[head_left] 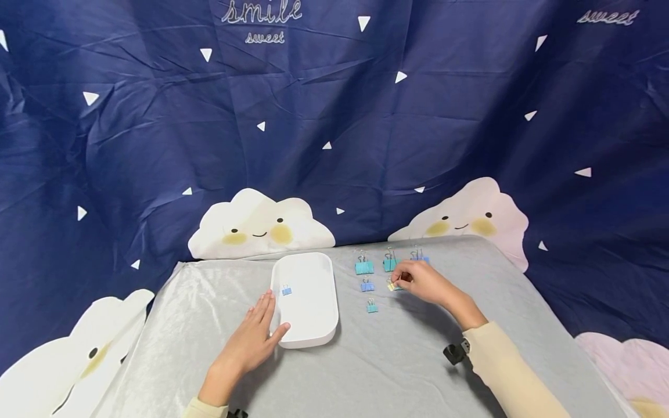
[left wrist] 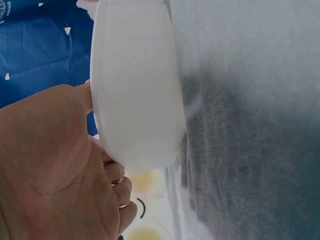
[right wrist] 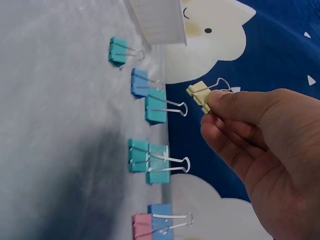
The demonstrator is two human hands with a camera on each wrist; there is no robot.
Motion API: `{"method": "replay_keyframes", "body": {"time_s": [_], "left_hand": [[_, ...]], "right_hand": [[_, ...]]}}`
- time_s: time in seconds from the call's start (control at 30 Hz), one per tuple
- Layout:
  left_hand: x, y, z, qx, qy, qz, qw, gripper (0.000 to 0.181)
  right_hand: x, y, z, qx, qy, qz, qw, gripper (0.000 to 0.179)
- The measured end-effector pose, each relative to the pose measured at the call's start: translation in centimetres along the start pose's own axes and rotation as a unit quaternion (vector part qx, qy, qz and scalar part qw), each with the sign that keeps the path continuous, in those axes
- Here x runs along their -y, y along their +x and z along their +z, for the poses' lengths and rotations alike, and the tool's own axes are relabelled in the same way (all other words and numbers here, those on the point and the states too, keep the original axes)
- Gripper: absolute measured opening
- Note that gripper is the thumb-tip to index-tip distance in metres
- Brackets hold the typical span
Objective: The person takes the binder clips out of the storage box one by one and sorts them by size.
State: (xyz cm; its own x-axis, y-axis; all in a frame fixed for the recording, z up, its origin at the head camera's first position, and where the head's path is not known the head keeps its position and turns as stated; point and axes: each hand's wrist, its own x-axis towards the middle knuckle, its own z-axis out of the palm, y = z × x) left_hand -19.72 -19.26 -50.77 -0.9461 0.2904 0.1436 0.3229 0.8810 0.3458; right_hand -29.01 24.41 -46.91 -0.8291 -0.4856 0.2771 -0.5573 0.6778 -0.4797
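My left hand (head_left: pixel 248 337) lies along the left side of a white plastic box (head_left: pixel 335 299), its fingers extended and touching the rim. Inside the box sits one small blue binder clip (head_left: pixel 286 291). Between thumb and fingertips, my right hand (right wrist: pixel 270 135) pinches a yellow binder clip (right wrist: pixel 199 93) by its wire handles, raised over the table. Under that hand, in the head view, a teal clip is partly covered. From the left wrist, the box's outer wall (left wrist: pixel 137 85) shows beside my palm.
Right of the box, binder clips stand in rows on the grey cloth: large teal (head_left: pixel 364 267), another teal (head_left: pixel 390 265), small blue (head_left: pixel 367 287), small teal (head_left: pixel 372 308). A pink clip (right wrist: pixel 142 226) shows beside a large blue one (right wrist: pixel 161 221). Behind hangs a dark blue curtain (head_left: pixel 313 87).
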Motion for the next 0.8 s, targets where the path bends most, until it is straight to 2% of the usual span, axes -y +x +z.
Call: {"method": "replay_keyframes", "body": {"time_s": [0.4, 0.63, 0.8], "left_hand": [[0.3, 0.1, 0.2, 0.0, -0.001, 0.002, 1.0, 0.086], [0.2, 0.1, 0.1, 0.004, -0.002, 0.001, 1.0, 0.086], [-0.1, 0.1, -0.2, 0.01, -0.003, -0.002, 0.9999, 0.085]], "right_hand": [[-2.2, -2.7, 1.4, 0.004, 0.025, 0.016, 0.9995, 0.016], [-3.9, -3.8, 2.6, 0.015, 0.048, 0.032, 0.9982, 0.011], [-4.7, -4.1, 3.5, 0.014, 0.043, 0.04, 0.9982, 0.007]]}}
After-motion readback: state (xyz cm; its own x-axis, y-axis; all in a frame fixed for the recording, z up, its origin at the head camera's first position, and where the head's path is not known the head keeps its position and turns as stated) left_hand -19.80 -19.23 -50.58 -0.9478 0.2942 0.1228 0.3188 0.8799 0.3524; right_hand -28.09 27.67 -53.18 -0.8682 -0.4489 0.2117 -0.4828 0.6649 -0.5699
